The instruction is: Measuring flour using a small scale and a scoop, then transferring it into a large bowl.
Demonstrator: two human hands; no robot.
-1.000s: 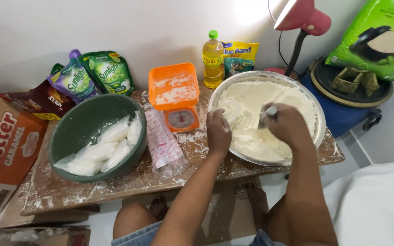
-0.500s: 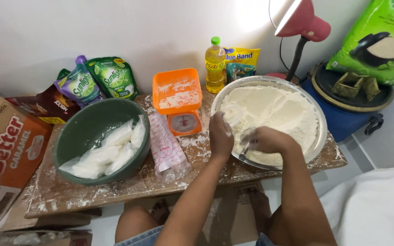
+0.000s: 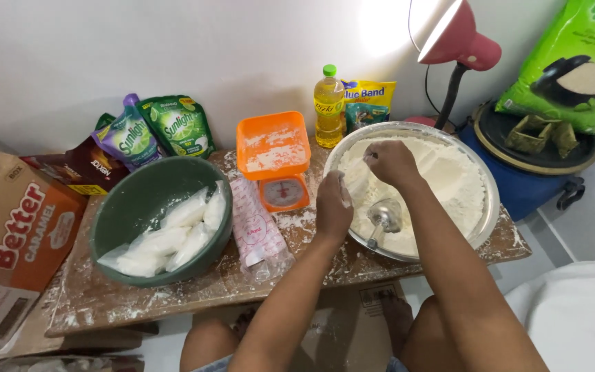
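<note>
step: the person is working flour (image 3: 449, 176) in the big metal bowl (image 3: 492, 207), apparently portioning it into a small clear bag.
left hand (image 3: 333, 207): fingers are curling closed at the bowl's near rim; what they are gripping is hard to tell.
right hand (image 3: 390, 162): fingers are pinching shut over the flour.
spoon (image 3: 382, 219): lying loose in the bowl, between the hands.
next: likely calling for picking up the spoon and holding the bag mouth open.
nearby: orange scale (image 3: 277, 158), green bowl (image 3: 160, 227) holding filled bags.

r hand (image 3: 390, 162) off spoon (image 3: 382, 219)
</note>
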